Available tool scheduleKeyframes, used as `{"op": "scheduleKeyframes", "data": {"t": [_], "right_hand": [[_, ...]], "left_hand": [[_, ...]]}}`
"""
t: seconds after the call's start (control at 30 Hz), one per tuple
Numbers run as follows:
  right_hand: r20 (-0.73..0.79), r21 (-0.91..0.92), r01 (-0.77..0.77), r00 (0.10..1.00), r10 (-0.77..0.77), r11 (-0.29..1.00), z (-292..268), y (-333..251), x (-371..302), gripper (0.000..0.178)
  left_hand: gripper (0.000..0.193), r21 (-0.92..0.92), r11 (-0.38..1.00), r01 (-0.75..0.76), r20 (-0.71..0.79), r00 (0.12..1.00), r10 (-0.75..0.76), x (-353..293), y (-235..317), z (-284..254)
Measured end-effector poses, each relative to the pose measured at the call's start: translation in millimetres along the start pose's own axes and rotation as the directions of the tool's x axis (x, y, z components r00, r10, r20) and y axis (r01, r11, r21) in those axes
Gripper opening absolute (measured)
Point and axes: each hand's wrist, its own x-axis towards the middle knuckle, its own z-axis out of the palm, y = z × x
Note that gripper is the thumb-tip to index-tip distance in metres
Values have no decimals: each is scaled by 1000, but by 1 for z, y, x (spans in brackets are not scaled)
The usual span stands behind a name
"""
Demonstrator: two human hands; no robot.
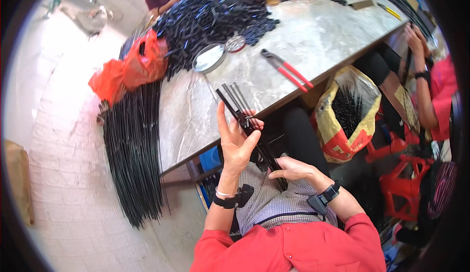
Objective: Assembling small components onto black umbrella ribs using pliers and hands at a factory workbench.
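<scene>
My left hand (237,147) is raised over my lap near the table edge, its fingers closed round a small bundle of thin black rods (267,155). The rods slant from upper left to lower right, and several loose ends fan out past my fingertips. Lower down, my right hand (293,168) grips the other end of the same bundle, thumb along it. A small dark piece shows among the rods at my left fingers, too small to make out. On the table beyond lie pliers with red handles (293,75), apart from both hands.
A big heap of black strips (205,17) covers the table's (338,32) far side, beside a round dish (209,58). Long black rods (132,159) hang over the left edge under orange bags (142,64). An open sack (350,142) and red stool (405,186) stand right; two people sit nearby.
</scene>
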Motion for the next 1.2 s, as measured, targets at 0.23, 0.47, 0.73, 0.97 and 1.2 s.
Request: {"op": "scheduleKeyframes", "data": {"t": [0.23,0.47,0.73,0.97,1.2], "right_hand": [[-70,194,11,998,3,981,2,-1,4,65],[-232,446,175,970,-75,878,-22,-80,38,67],[-288,50,170,946,-149,984,-19,-86,51,31],[-185,218,82,982,-41,973,-17,-97,54,31],[-161,-326,32,983,-89,945,-97,-134,60,33]], "left_hand": [[81,123,990,-72,27,997,69,-6,-11,-26],[64,121,991,-49,-15,999,52,-20,-18,-46],[66,116,987,-108,-35,993,112,-26,-19,-58],[53,142,980,-139,45,990,134,-26,-16,-65],[47,134,983,-123,-10,992,126,-36,-20,-76]]}}
